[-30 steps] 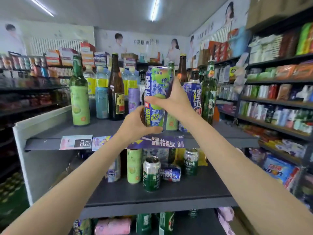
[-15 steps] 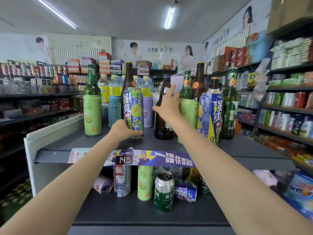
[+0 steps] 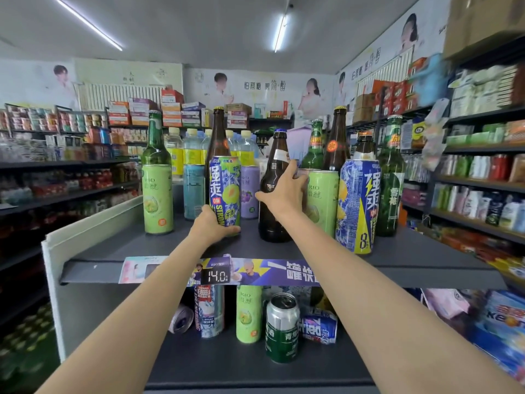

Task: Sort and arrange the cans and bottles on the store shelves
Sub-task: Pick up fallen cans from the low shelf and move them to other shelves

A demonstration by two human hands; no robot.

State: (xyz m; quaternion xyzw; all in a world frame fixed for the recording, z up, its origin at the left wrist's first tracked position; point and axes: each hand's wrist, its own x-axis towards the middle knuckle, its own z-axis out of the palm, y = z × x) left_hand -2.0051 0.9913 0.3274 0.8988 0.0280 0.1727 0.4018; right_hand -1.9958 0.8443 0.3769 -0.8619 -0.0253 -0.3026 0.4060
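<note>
A tall blue-and-green can [image 3: 225,189] stands upright on the top shelf [image 3: 159,248]. My left hand [image 3: 211,226] grips it low, at its base. My right hand [image 3: 284,191] wraps round a short brown bottle [image 3: 274,177] standing just right of that can. Beside it are a light green can [image 3: 322,200] and a tall blue-and-yellow can [image 3: 358,206]. A green bottle with a light green sleeve [image 3: 156,177] stands at the left. Taller brown and green bottles stand behind.
A teal can [image 3: 193,194] and a purple can [image 3: 250,194] stand further back. The lower shelf [image 3: 199,362] holds a green beer can [image 3: 282,327], a slim green can [image 3: 249,314], a blue-white can [image 3: 208,311] and two cans lying on their sides. Stocked shelves flank both sides.
The blue-and-green can went from held up in both hands to standing on the top shelf. My right hand left it and closed round the short brown bottle.
</note>
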